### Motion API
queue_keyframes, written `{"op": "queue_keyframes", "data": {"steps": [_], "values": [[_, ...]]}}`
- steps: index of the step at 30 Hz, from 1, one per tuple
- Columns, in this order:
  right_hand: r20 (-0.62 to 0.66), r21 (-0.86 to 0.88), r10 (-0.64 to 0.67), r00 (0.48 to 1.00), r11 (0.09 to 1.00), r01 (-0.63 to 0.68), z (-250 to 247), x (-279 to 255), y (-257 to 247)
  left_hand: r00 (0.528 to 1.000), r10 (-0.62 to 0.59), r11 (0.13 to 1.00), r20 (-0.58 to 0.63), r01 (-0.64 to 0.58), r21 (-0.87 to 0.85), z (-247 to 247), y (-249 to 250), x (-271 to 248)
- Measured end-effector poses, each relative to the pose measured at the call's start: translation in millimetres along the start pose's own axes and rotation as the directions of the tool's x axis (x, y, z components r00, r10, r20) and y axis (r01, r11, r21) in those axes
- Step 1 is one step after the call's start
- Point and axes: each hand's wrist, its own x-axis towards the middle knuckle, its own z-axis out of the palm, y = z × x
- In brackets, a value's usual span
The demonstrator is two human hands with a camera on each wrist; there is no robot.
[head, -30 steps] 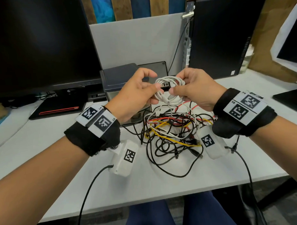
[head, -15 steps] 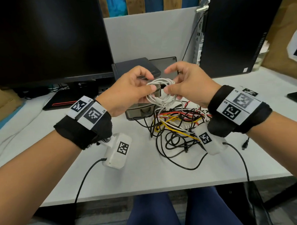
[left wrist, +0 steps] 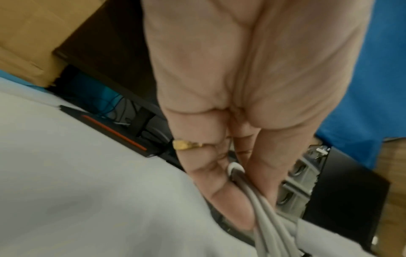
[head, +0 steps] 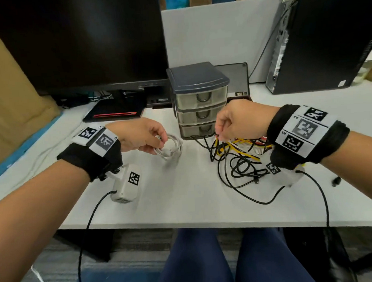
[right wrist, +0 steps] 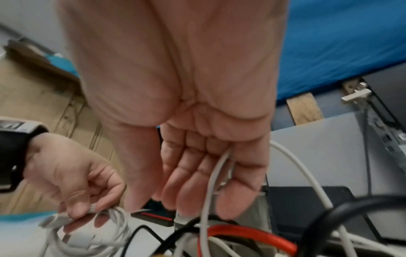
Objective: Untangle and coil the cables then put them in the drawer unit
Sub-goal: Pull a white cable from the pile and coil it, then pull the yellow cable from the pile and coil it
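Observation:
A coiled white cable (head: pixel 170 145) hangs in my left hand (head: pixel 163 141), pinched between thumb and fingers just above the white table, left of the drawer unit (head: pixel 200 104). The left wrist view shows its strands (left wrist: pixel 270 231) running out between my fingertips. All three drawers are shut. My right hand (head: pixel 219 135) hovers over the tangle of black, yellow, red and white cables (head: pixel 240 151) in front of the unit. In the right wrist view a thin white cable (right wrist: pixel 211 182) is gripped between my downward fingers (right wrist: pixel 235 200).
A dark monitor (head: pixel 82 39) stands at the back left and a PC tower (head: pixel 325 41) at the back right. A flat black device with a red stripe (head: pixel 116 113) lies under the monitor. A loose black plug (head: pixel 336 181) lies at the right. The table edge (head: pixel 205 224) is close.
Both hands held the white coil up in front of the unit. My right hand has let go and dropped right onto the tangle; my left has carried the coil down and left.

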Motion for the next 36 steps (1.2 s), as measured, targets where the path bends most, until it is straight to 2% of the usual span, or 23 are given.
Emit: {"op": "queue_keyframes", "data": {"steps": [3, 7, 9, 11, 14, 16, 19, 21, 23, 25, 29, 30, 32, 34, 36], "values": [[0.073, -0.218, 0.04, 0.997, 0.976, -0.023, 7, 2, -6, 0.997, -0.068, 0.998, -0.022, 0.068, -0.019, 7, -24, 16], [0.116, -0.387, 0.133, 0.984, 0.919, -0.079, 11, 2, -10, 0.992, -0.102, 0.995, -0.076, 0.103, 0.004, 15, -34, 27], [0.111, -0.459, 0.149, 0.983, 0.885, -0.082, 12, 2, -11, 0.991, -0.106, 0.972, -0.08, 0.12, 0.203, 13, -33, 29], [0.093, -0.459, 0.134, 0.987, 0.885, -0.077, 10, 2, -11, 0.993, -0.109, 0.885, -0.041, 0.116, 0.451, 10, -28, 28], [0.033, -0.358, 0.102, 0.994, 0.93, -0.084, 4, 3, -5, 0.999, -0.038, 0.793, -0.037, 0.053, 0.606, 12, -14, 22], [-0.019, -0.309, 0.086, 0.996, 0.947, -0.087, 0, 4, -1, 0.991, 0.099, 0.826, -0.088, -0.033, 0.562, 17, -2, 20], [-0.091, -0.219, 0.065, 0.994, 0.972, -0.083, -9, 4, 1, 0.927, 0.334, 0.891, -0.173, -0.25, 0.38, 32, 19, 20], [-0.156, -0.165, 0.068, 0.985, 0.982, -0.093, -18, 2, 2, 0.9, 0.419, 0.866, -0.121, -0.355, 0.352, 43, 34, 20], [-0.244, -0.13, 0.057, 0.968, 0.987, -0.091, -28, -1, 5, 0.91, 0.414, 0.837, 0.004, -0.382, 0.392, 53, 44, 22], [-0.323, -0.099, 0.042, 0.945, 0.992, -0.078, -38, -4, 10, 0.932, 0.342, 0.809, 0.119, -0.356, 0.467, 60, 45, 26], [-0.526, -0.039, 0.029, 0.85, 0.998, -0.058, -55, -10, 21, 0.946, 0.287, 0.787, 0.15, -0.322, 0.526, 59, 45, 31], [-0.542, -0.017, 0.02, 0.84, 0.999, -0.035, -59, -12, 24, 0.947, 0.295, 0.789, 0.13, -0.318, 0.525, 57, 47, 31], [-0.506, 0.005, -0.003, 0.863, 1.0, 0.007, -63, -13, 27, 0.93, 0.368, 0.841, 0.002, -0.334, 0.427, 54, 54, 30], [-0.453, 0.013, -0.015, 0.892, 1.0, 0.023, -62, -15, 30, 0.866, 0.464, 0.88, -0.185, -0.427, 0.207, 53, 65, 30], [-0.438, 0.042, -0.016, 0.899, 0.998, 0.038, -59, -15, 31, 0.803, 0.527, 0.844, -0.279, -0.533, 0.06, 54, 78, 28]]}}
